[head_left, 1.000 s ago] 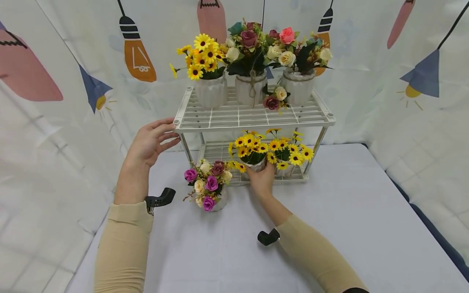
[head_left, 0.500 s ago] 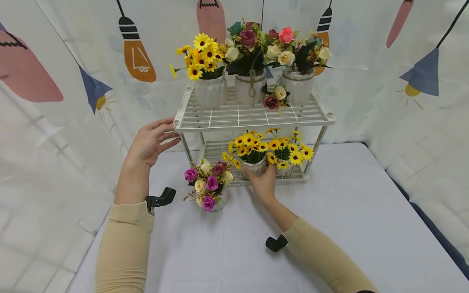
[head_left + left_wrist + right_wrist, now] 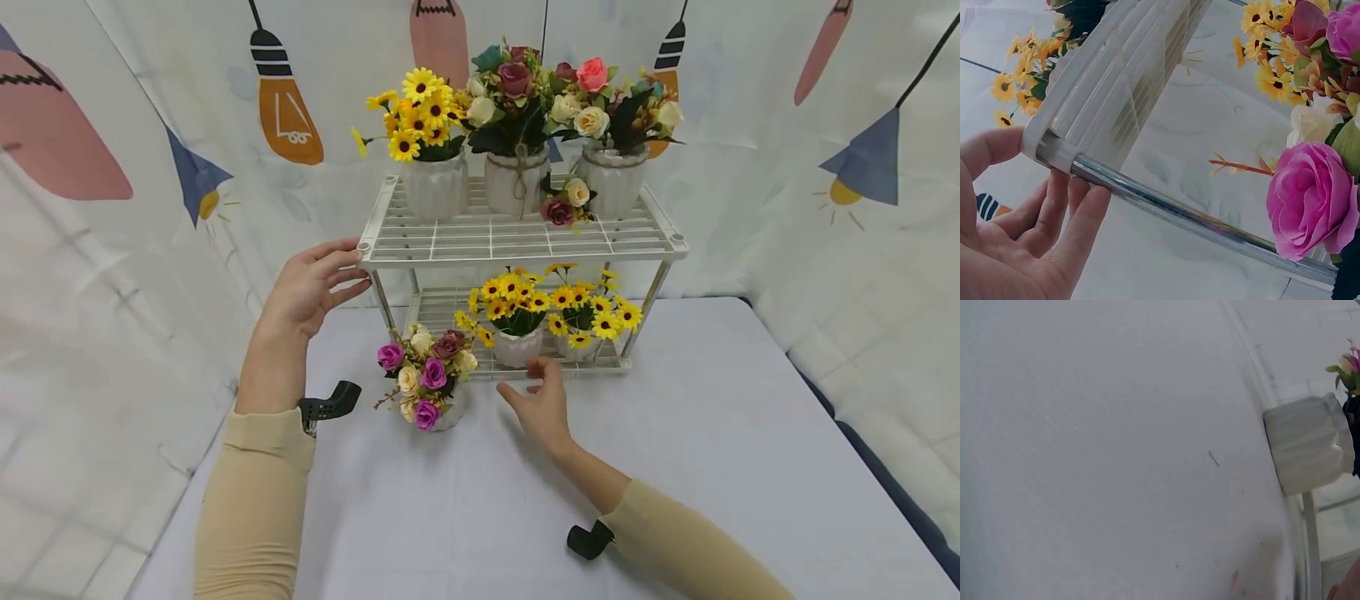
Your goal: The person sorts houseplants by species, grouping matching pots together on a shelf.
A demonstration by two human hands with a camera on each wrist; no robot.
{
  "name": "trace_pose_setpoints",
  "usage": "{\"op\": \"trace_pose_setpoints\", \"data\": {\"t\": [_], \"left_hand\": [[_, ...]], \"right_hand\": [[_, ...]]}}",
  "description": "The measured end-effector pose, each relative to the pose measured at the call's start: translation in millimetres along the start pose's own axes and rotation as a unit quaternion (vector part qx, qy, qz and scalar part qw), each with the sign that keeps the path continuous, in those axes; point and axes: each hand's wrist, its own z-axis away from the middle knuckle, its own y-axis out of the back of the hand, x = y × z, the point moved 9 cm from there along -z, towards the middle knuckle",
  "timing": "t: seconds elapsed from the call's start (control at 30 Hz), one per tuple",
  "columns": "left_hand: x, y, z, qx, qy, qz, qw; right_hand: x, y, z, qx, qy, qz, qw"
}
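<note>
My left hand [image 3: 300,292] grips the front left corner of a white two-tier wire rack [image 3: 521,260], its fingertips at the corner cap and the metal post [image 3: 1166,203]. Just in front of the lower tier, my right hand [image 3: 542,410] holds nothing, thumb and fingers spread apart. Behind it, a white pot of small yellow sunflowers [image 3: 517,348] stands upright on that tier. A second sunflower pot [image 3: 602,321] is to its right. A pot of purple and cream roses [image 3: 427,379] stands on the table at the rack's front left; its white pot [image 3: 1310,445] shows in the right wrist view.
Three white flower pots line the upper tier: sunflowers [image 3: 435,187], roses tied with twine [image 3: 516,179] and mixed roses [image 3: 611,179]. A small rose sprig [image 3: 566,204] lies before them. A white cloth covers the table [image 3: 750,467]; a printed curtain [image 3: 750,167] hangs behind.
My right hand has let go of the middle sunflower pot, which now sits on the lower tier, and has drawn back toward me. The left hand keeps its place.
</note>
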Motion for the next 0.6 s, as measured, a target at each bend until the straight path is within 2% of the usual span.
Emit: {"op": "trace_pose_setpoints", "data": {"t": [0.17,0.37,0.6], "left_hand": [[0.0,-0.3,-0.5,0.0,0.0,0.001,1.0],[0.7,-0.3,-0.5,0.0,-0.004,0.003,1.0],[-0.5,-0.2,-0.3,0.001,-0.004,0.003,1.0]], "right_hand": [[-1,-20,9,-0.068,0.021,0.005,0.997],[-1,-45,13,-0.15,0.003,-0.008,0.989],[2,-68,12,-0.18,-0.009,-0.001,0.984]]}}
